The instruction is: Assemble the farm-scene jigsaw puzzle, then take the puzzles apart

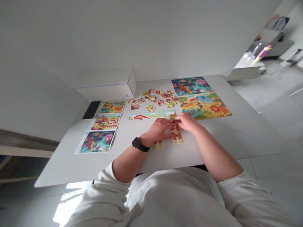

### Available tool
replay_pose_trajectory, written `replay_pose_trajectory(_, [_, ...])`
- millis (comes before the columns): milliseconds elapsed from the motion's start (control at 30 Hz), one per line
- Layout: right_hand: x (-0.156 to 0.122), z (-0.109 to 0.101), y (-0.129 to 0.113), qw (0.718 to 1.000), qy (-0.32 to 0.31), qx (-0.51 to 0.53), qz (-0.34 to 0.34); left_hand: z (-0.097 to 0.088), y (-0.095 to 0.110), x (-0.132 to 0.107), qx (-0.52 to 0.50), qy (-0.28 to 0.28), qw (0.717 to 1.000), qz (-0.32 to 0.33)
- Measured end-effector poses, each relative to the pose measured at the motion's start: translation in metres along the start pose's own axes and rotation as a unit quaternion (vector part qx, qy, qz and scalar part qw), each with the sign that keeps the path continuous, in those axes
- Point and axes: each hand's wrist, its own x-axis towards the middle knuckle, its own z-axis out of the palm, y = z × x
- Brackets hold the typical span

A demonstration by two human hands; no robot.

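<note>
My left hand (159, 130), with a black watch on its wrist, lies over the lower puzzle pieces (178, 138). Its fingers are spread and touch the pieces, partly covering them. Fingers of my right hand (187, 122) are pinched together at the right edge of the puzzle, on a puzzle piece that they mostly hide. Just beyond both hands runs a joined puzzle strip (155, 114) with pale sky and a red roof. Another piece (158, 145) with a fence shows below my left hand.
Loose puzzle pieces (151, 97) lie heaped behind the strip. Two finished puzzles, a dark one (191, 86) and a yellow animal one (204, 105), lie at right. Picture cards (105, 122) line the left, near a black phone (92, 110) and a white box (104, 91).
</note>
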Motion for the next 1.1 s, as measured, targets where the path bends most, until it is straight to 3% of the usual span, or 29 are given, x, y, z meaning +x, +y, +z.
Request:
replay_pose_trajectory(167, [0.0, 0.001, 0.001, 1.0, 0.0, 0.009, 0.007, -0.002, 0.001, 0.0, 0.003, -0.007, 1.0, -0.007])
replay_pose_trajectory(333, [0.0, 0.001, -0.001, 1.0, 0.026, 0.015, -0.006, -0.029, -0.008, -0.01, -0.02, 0.005, 0.999, -0.039])
replay_pose_trajectory(400, [-0.001, 0.001, -0.002, 0.998, 0.045, 0.031, -0.012, -0.042, -0.013, -0.018, -0.047, -0.019, 0.996, -0.071])
replay_pose_trajectory(500, [-0.001, -0.001, -0.006, 0.996, 0.068, 0.051, -0.018, -0.052, -0.02, -0.032, -0.064, -0.101, 0.988, -0.1])
replay_pose_trajectory(633, [-0.001, -0.001, -0.008, 0.994, 0.086, 0.067, -0.027, -0.047, -0.023, -0.041, -0.052, -0.158, 0.979, -0.122])
replay_pose_trajectory(900, [0.0, 0.003, -0.005, 0.99, 0.108, 0.082, -0.029, -0.044, -0.021, -0.04, -0.041, -0.124, 0.985, -0.111])
replay_pose_trajectory(1100, [0.002, 0.006, -0.005, 0.987, 0.127, 0.091, -0.041, -0.041, -0.018, -0.038, -0.067, -0.142, 0.978, -0.137])
